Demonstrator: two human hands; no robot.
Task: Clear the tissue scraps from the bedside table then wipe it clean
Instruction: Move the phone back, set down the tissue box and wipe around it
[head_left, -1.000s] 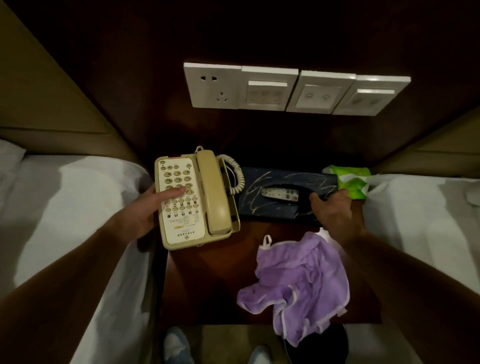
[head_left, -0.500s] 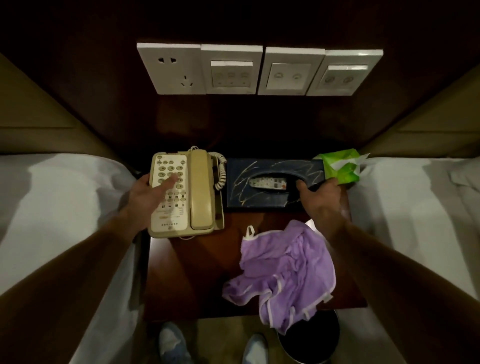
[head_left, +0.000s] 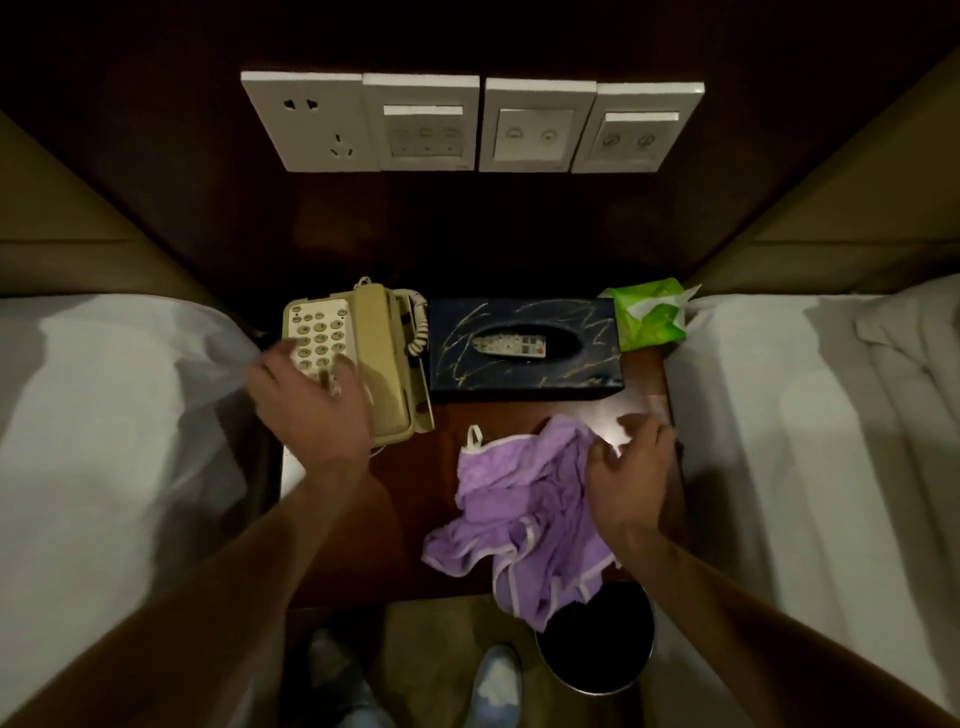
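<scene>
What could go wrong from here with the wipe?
1. The purple cloth hangs over the bedside table's front edge, right above the bin; a loose grab by the right hand could drop it in.
2. The left hand lies on the telephone keypad; shifting it may unseat the handset or press keys.
3. The green tissue pack sits at the back right corner; a wide wipe might knock it off.
</scene>
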